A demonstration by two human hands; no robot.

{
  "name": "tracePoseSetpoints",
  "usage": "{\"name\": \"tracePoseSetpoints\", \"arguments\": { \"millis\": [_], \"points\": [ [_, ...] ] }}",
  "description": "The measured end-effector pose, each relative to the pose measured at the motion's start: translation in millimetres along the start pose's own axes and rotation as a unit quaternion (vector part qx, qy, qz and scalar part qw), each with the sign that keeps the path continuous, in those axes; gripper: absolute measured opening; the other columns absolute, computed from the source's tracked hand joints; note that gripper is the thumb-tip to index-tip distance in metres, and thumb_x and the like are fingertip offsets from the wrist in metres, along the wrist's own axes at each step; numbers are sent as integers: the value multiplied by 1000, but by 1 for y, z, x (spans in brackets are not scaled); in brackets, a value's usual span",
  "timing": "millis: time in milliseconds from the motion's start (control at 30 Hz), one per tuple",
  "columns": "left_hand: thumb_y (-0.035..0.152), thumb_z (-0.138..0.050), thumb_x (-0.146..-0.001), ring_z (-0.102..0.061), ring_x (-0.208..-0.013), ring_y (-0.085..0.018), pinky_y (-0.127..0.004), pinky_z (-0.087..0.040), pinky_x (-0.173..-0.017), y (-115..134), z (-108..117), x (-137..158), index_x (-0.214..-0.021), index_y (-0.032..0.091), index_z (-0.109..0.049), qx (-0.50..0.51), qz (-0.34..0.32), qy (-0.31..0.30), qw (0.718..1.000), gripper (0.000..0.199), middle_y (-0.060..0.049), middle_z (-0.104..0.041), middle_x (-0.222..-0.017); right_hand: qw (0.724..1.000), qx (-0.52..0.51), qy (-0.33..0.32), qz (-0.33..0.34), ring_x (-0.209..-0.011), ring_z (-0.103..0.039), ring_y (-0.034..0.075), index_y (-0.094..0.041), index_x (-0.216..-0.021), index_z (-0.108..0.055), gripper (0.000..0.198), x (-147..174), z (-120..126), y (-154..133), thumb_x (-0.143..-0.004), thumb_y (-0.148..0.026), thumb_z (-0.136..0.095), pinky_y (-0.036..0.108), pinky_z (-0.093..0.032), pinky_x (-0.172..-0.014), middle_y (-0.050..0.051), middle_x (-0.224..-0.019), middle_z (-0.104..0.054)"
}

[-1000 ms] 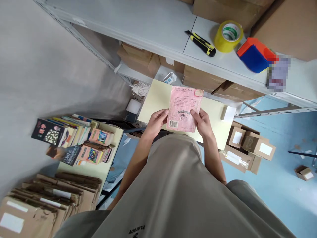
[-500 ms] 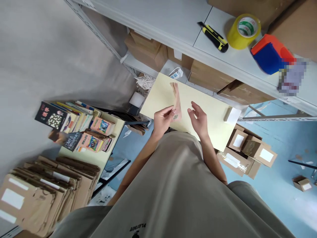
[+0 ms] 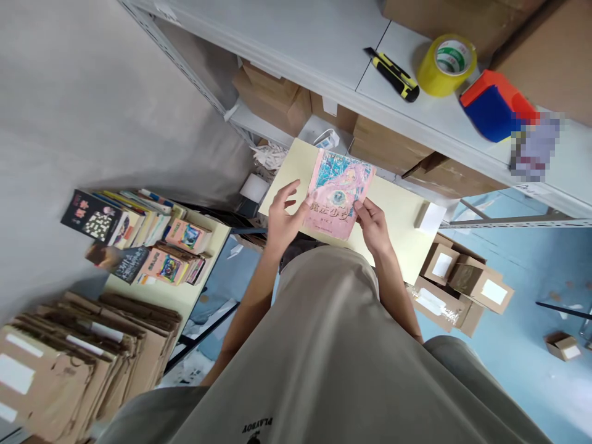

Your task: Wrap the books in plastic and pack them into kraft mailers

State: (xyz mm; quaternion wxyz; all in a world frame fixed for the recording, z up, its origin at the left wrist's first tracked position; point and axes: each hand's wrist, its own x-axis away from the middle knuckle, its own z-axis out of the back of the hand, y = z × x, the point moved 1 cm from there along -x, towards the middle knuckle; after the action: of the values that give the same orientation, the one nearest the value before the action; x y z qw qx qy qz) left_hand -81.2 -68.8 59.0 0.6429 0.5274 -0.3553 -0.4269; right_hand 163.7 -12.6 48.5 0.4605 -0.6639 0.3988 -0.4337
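A pink book [image 3: 340, 194] with a blue and pink illustrated cover faces up, above the pale yellow tabletop [image 3: 393, 225]. My right hand [image 3: 375, 227] grips its right edge, thumb on the cover and fingers behind. At the book's left edge is my left hand [image 3: 284, 219], its fingers spread apart and its thumb close to or touching the lower left of the cover. Whether the book's lower side rests on the table cannot be made out.
A small white box [image 3: 430, 217] stands at the table's right end. Above, a grey shelf holds a box cutter [image 3: 393, 75] and yellow tape [image 3: 446, 65]. Left are books [image 3: 189, 234] and folded cardboard [image 3: 78, 364]. Open cartons [image 3: 457, 277] lie at right.
The book has turned from edge-on to cover up. My right hand, empty before, now grips its right edge. My left hand has moved left and its pinch has opened.
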Motion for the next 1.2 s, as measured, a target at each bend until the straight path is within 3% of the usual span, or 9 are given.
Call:
{"name": "tracePoseSetpoints", "arguments": {
  "millis": [167,333,433,533,700,833,967,1067,1200],
  "points": [
    [90,-99,-82,-85,-102,-30,-41,-71,-92,5,6,-6,-113,18,-95,133,159,-164,964,79,-12,-90,-105,999,-13,-25,-17,-119,-85,33,-29,-120,-90,66,4,10,-8,-93,-90,-90,47,-72,-105,6,-116,-92],
    [71,-111,-73,-76,-85,-22,-32,-62,-78,11,-7,0,-98,17,-94,133,151,-126,971,62,-6,-84,-86,1000,-7,-24,-10,-111,-86,29,-29,-118,-90,61,1,17,0,-98,-86,-88,45,-72,-103,4,-112,-91],
    [68,-109,-76,-78,-87,-22,-33,-63,-81,10,-12,0,-97,19,-95,125,116,-82,982,55,-5,-86,-87,999,21,40,-10,-115,-86,30,-29,-126,-89,67,-4,21,11,-94,-87,-90,48,-73,-104,6,-120,-92],
    [63,-105,-84,-83,-92,-26,-36,-69,-85,9,-15,2,-105,20,-98,97,82,-45,991,49,-5,-90,-94,988,59,135,39,-137,-83,34,-31,-137,-86,73,-6,15,16,-93,-89,-88,54,-69,-119,11,-147,-88],
    [56,-96,-96,-91,-118,-35,-48,-75,-111,14,-30,17,-126,22,-99,44,35,-27,998,45,-7,-95,-126,998,51,31,34,-147,-79,38,-32,-148,-82,85,4,-27,11,-88,-91,-92,54,-73,-113,13,-165,-80],
    [56,-94,-102,-90,-126,-35,-53,-74,-118,18,-39,30,-132,31,-97,-21,-17,-80,996,39,-5,-93,-139,995,83,49,41,-120,-83,32,-27,-128,-84,73,8,-51,9,-92,-91,-90,43,-73,-96,10,-126,-88],
    [61,-97,-101,-82,-145,-35,-53,-66,-130,15,-24,23,-147,30,-90,-68,-82,-68,992,55,-12,-86,-155,993,75,85,35,-87,-76,25,-26,-109,-84,69,6,-37,7,-100,-94,-79,38,-68,-78,2,-85,-77],
    [77,-97,-95,-73,-158,-39,-54,-65,-129,8,-3,11,-156,26,-83,-22,-43,-5,999,81,-17,-78,-168,997,38,63,17,-90,-80,28,-29,-119,-87,70,6,-19,4,-96,-94,-84,43,-71,-82,3,-89,-81],
    [92,-87,-96,-86,-137,-38,-49,-75,-110,3,8,6,-129,23,-92,154,84,-111,978,77,-17,-91,-136,999,7,33,0,-114,-87,36,-30,-130,-87,73,7,-10,1,-94,-94,-84,53,-74,-100,8,-114,-92]
  ]
}}
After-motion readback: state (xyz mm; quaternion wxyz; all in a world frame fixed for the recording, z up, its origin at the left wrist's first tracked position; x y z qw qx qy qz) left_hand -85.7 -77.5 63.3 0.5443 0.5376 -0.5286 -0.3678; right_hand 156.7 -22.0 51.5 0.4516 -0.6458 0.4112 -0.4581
